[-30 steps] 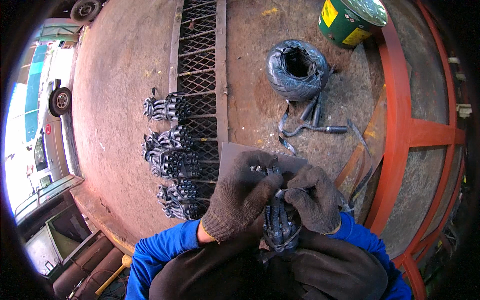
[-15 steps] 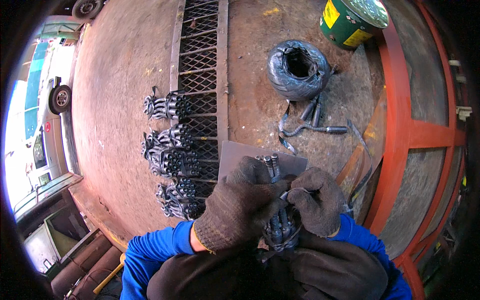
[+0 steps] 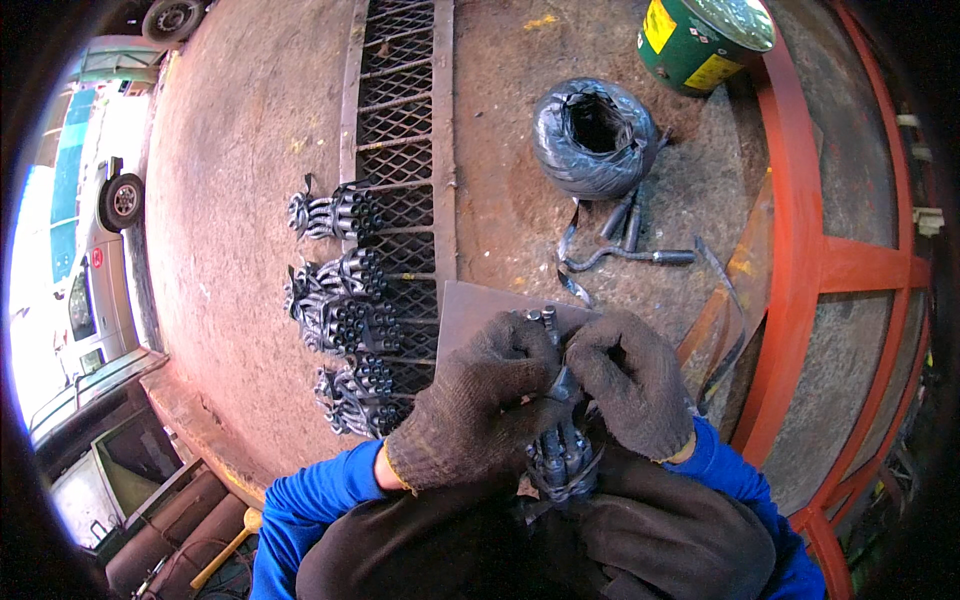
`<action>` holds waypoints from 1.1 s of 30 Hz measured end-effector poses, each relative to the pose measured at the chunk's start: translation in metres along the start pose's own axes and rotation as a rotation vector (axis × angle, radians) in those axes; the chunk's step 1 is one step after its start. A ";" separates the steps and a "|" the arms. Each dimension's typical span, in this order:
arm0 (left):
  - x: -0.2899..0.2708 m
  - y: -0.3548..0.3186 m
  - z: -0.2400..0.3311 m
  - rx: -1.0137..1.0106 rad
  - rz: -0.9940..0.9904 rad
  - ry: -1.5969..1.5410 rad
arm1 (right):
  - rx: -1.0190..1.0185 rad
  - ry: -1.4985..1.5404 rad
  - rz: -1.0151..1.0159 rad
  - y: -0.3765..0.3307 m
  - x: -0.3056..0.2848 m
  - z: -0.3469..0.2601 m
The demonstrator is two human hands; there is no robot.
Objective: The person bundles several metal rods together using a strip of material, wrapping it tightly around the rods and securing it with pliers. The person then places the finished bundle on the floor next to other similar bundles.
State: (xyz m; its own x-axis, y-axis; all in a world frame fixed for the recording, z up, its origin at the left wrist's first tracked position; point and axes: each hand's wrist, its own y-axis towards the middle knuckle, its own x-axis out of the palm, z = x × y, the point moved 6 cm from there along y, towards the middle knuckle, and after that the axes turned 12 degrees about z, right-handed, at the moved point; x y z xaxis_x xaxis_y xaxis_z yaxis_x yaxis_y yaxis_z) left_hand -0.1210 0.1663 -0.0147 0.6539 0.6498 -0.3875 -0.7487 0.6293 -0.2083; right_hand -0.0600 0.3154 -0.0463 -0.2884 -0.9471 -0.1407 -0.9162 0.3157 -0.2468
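**Both gloved hands clamp a bundle of dark bolts over the lap**

Closest to the camera, the left hand point(image 3: 480, 405) and the right hand point(image 3: 630, 385), both in coarse knitted dark gloves with blue sleeves behind them, close around a bundle of bolts point(image 3: 562, 455) held upright above the person's lap. The left hand wraps the bundle from the side; the right hand's fingers pinch at its top, where a dark strap seems to run. To do this well, the rods should be squeezed tight and level before the binding is drawn snug, so none slips out.

Just beyond the hands lies a flat grey metal plate point(image 3: 470, 310). To its left, finished bundles point(image 3: 345, 300) of the same threaded steel lie in a row, partly on a mesh grating point(image 3: 400, 120), their ends round and hollow-looking.

Farther off, a roll of black strap point(image 3: 595, 135) sits on the rusty, gritty floor, with loose bent bolts point(image 3: 630, 250) just in front of it. A green drum point(image 3: 705, 40) stands at the far edge, beside an orange painted steel frame point(image 3: 800, 260).
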 end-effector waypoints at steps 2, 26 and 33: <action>-0.004 0.002 0.007 0.058 0.087 0.058 | 0.075 0.037 -0.013 0.000 0.000 0.005; -0.007 -0.001 0.005 -0.277 -0.085 -0.005 | -0.325 -0.055 0.208 -0.013 -0.001 -0.009; -0.007 -0.007 0.007 0.285 -0.231 0.068 | -0.534 -0.122 0.050 -0.009 0.002 -0.022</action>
State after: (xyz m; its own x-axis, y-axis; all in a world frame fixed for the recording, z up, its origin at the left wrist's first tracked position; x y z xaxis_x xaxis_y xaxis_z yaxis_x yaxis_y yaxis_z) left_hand -0.1196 0.1605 -0.0045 0.7861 0.4530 -0.4205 -0.5160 0.8555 -0.0429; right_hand -0.0581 0.3090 -0.0231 -0.3303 -0.9080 -0.2578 -0.9252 0.2573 0.2791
